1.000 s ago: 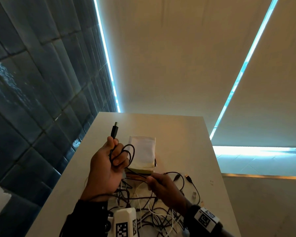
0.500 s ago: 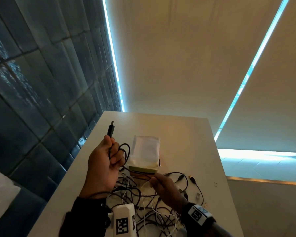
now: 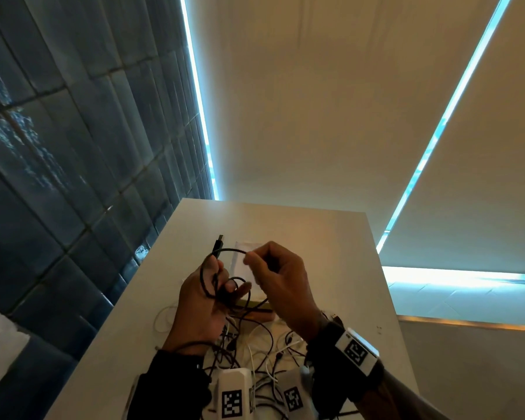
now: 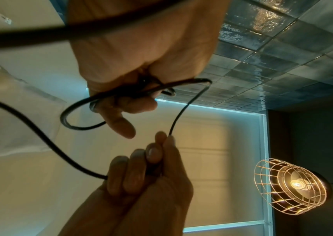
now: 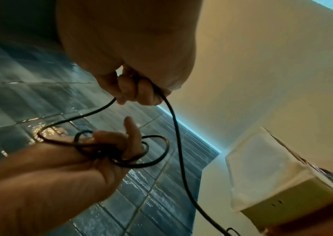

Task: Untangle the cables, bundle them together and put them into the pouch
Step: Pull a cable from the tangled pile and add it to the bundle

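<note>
My left hand [image 3: 207, 301] is raised over the table and grips a black cable [image 3: 229, 252] wound in loops [image 5: 141, 153] around its fingers. The cable's USB plug [image 3: 218, 244] sticks up above the thumb. My right hand [image 3: 250, 260] pinches the same cable between thumb and fingertips [image 4: 164, 140], just right of the left hand, with an arc of cable between them. From the right hand the cable [image 5: 178, 143] drops to a tangle of black and white cables [image 3: 249, 344] on the table. The white pouch [image 5: 262, 167] lies behind the hands, partly hidden in the head view.
The white table [image 3: 331, 244] is narrow, with a dark tiled wall [image 3: 73, 147] along its left edge and a drop on the right. A wire-cage lamp [image 4: 291, 186] hangs overhead. Bare tabletop lies beyond the pouch.
My right hand has risen from the cable pile to beside the left hand, bringing the black cable up into an arc. The left hand stays raised with its loops.
</note>
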Demonstrator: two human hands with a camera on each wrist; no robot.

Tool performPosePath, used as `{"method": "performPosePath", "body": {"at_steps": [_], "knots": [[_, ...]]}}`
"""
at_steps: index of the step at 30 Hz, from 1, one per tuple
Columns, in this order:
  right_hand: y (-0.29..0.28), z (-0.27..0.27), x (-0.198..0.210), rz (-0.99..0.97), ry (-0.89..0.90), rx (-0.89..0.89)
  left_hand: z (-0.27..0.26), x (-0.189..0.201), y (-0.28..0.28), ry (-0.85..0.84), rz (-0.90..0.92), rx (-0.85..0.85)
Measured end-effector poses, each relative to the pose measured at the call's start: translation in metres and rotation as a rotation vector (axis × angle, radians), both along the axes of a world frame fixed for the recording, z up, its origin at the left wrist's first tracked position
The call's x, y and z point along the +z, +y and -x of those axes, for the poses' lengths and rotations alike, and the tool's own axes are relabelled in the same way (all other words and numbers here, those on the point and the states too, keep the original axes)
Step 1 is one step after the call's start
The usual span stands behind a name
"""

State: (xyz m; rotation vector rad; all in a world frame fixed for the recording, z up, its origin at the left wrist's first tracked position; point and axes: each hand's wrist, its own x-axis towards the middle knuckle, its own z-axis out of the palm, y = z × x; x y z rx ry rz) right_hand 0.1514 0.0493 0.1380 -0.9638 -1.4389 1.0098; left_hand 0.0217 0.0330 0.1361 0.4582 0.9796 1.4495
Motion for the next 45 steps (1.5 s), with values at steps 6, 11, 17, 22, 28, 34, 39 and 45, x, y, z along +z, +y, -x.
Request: {"method": "performPosePath", "body": {"at_steps": [6, 11, 17, 22, 28, 34, 39, 45], "knots": [[-0.009, -0.002, -0.013, 0.065, -0.094, 0.075, -0.003, 0.007, 0.006, 0.014, -0.007, 0.151], [-0.017, -0.003, -0.022, 0.277, 0.056, 0.266, -0.007, 0.015, 0.003, -0.107, -0.1, 0.121], [-0.018, 0.0, -0.045, 0.235, -0.111, 0.318, -0.005, 0.02, -0.003, -0.159, -0.151, 0.092], [-0.017, -0.01, -0.069, 0.235, -0.121, 0.308, 0.001, 0.017, -0.003, -0.245, -0.157, 0.094], [-0.021, -0.028, -0.098, 0.294, -0.032, 0.293, 0.016, 0.019, 0.0, -0.282, -0.177, 0.106], [-0.021, -0.047, -0.106, 0.409, -0.004, 0.424, 0.032, 0.026, 0.003, -0.293, -0.187, 0.108], [-0.018, -0.049, -0.102, 0.436, -0.139, 0.279, 0.035, 0.028, 0.004, -0.174, -0.121, 0.074], [0.0, -0.023, -0.038, 0.438, 0.048, -0.037, 0.023, 0.017, 0.001, 0.112, 0.026, -0.05]]}}
